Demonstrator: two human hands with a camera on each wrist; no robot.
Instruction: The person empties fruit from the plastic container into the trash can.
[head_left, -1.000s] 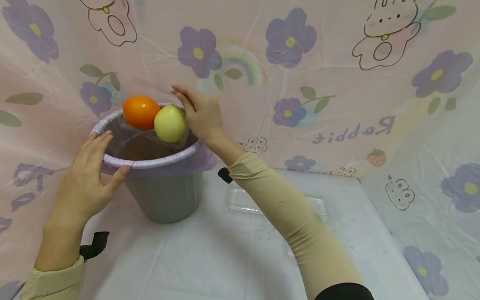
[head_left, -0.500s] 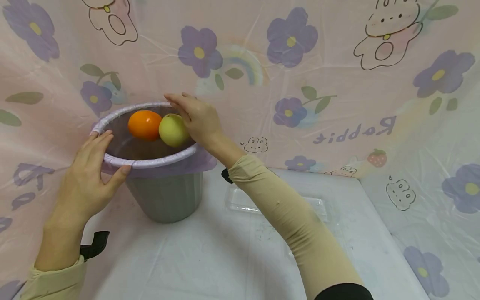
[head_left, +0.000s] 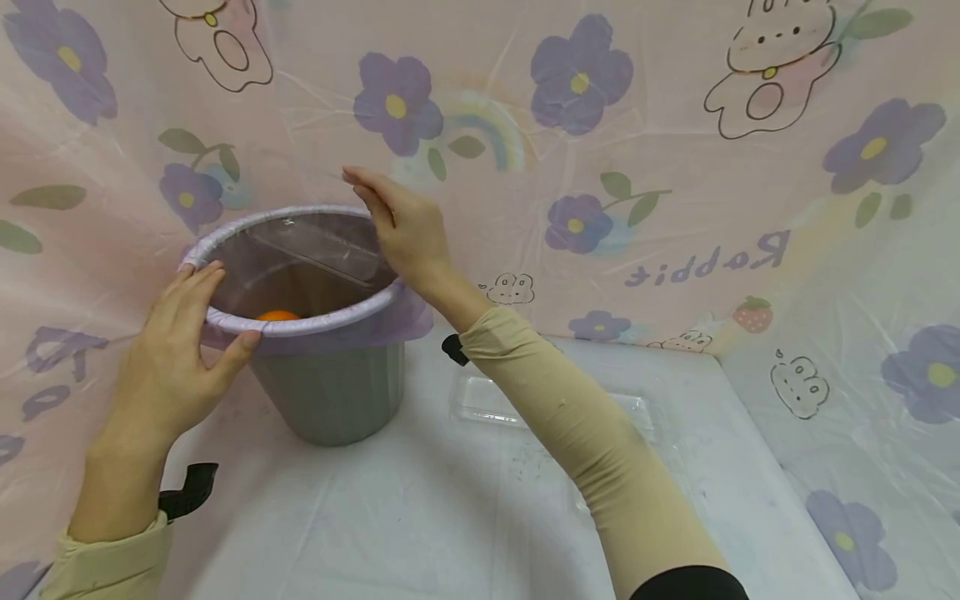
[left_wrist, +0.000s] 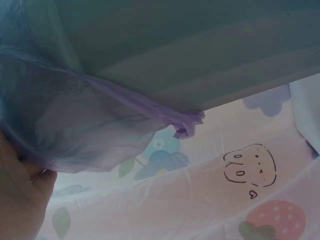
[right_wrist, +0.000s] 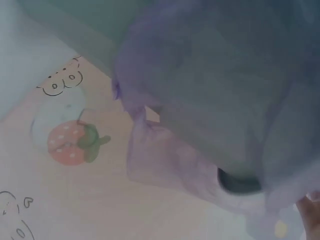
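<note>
A grey bin [head_left: 330,400] stands at the left in the head view, a lilac bag [head_left: 378,325] folded over its rim. My left hand [head_left: 161,358] rests against the rim's left side, fingers straight and thumb spread along the front. My right hand [head_left: 412,237], over the bin's right side, holds a clear plastic container [head_left: 330,254] that tilts down into the opening. An orange fruit [head_left: 278,316] shows just above the near rim, inside the bin. In the left wrist view, my left hand [left_wrist: 20,195] touches the bagged rim. The pale green fruit is hidden.
Another clear plastic tray [head_left: 487,404] lies on the white table [head_left: 420,517], partly behind my right forearm. A printed curtain [head_left: 480,200] hangs close behind the bin and along both sides.
The orange and pale green fruits have dropped from the clear container into the bin. My right hand dipped, then rose again. The left hand stayed on the rim.
</note>
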